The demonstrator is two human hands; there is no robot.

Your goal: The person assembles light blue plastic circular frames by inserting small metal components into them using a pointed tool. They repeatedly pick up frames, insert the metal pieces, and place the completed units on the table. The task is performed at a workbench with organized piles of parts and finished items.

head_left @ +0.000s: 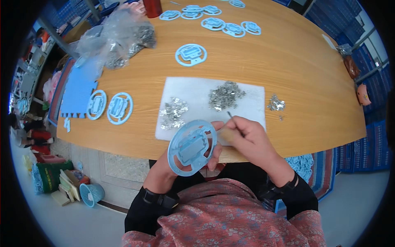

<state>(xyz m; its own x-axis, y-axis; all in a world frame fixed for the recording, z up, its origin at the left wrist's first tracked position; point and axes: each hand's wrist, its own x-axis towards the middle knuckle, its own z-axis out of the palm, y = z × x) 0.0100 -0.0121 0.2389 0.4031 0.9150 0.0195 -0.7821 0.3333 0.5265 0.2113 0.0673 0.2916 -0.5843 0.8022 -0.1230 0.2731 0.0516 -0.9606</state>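
Note:
My left hand (214, 157) grips a light blue plastic steering-wheel-shaped part (193, 149), tilted up over the table's near edge. Close to its right rim, my right hand (256, 142) is closed round a slim tool; a dark end (229, 113) sticks up past the fingers. Its working end is blurred, so the kind of tool cannot be told. Behind the hands lies a white foam sheet (197, 84) bearing a loose heap of small shiny metal pieces (175, 112) on the left and a denser pile of metal pieces (226, 95) on the right.
More metal bits (276, 103) lie right of the sheet. Two blue wheel parts (119, 108) rest at left beside a blue foam mat (78, 92). Another wheel part (191, 55) and several more stand farther back. Plastic bags of metal pieces (119, 37) and a red container (152, 7) occupy the far left.

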